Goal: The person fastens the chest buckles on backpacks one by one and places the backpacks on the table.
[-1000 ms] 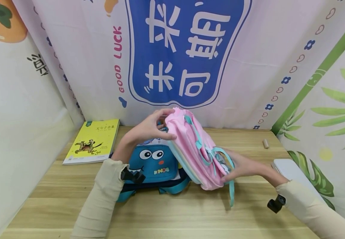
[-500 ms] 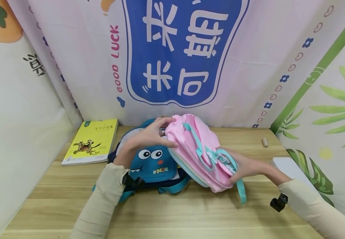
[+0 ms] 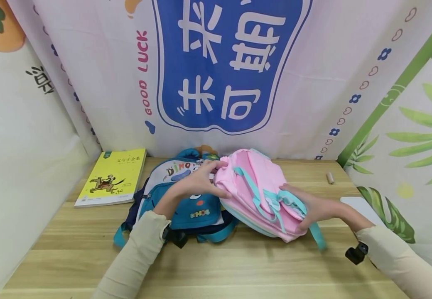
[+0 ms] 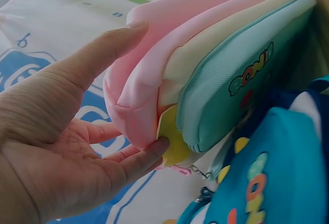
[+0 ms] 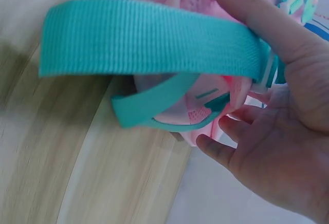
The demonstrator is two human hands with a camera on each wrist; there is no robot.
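A pink child's backpack (image 3: 255, 187) with turquoise straps lies tilted, back panel up, its left side overlapping a blue dinosaur backpack (image 3: 201, 214) in the head view. My left hand (image 3: 200, 181) grips the pink one at its upper left corner. In the left wrist view the thumb (image 4: 121, 41) lies on the pink side and the fingers (image 4: 141, 157) curl round beneath, near a yellow patch. At the lower right end, my right hand (image 3: 315, 207) holds the pink backpack between thumb and fingers. A loose turquoise strap (image 5: 149, 36) crosses before that hand in the right wrist view.
On the wooden table (image 3: 216, 274) a yellow book (image 3: 113, 176) lies at the back left. A small tan cylinder (image 3: 330, 178) sits at the back right, and a white flat object (image 3: 363, 209) lies at the right edge. A printed curtain (image 3: 305, 104) hangs behind.
Both hands have lowered the pink backpack and shifted it right, laying it flatter. More of the blue backpack's upper part shows now. The loose strap swings right.
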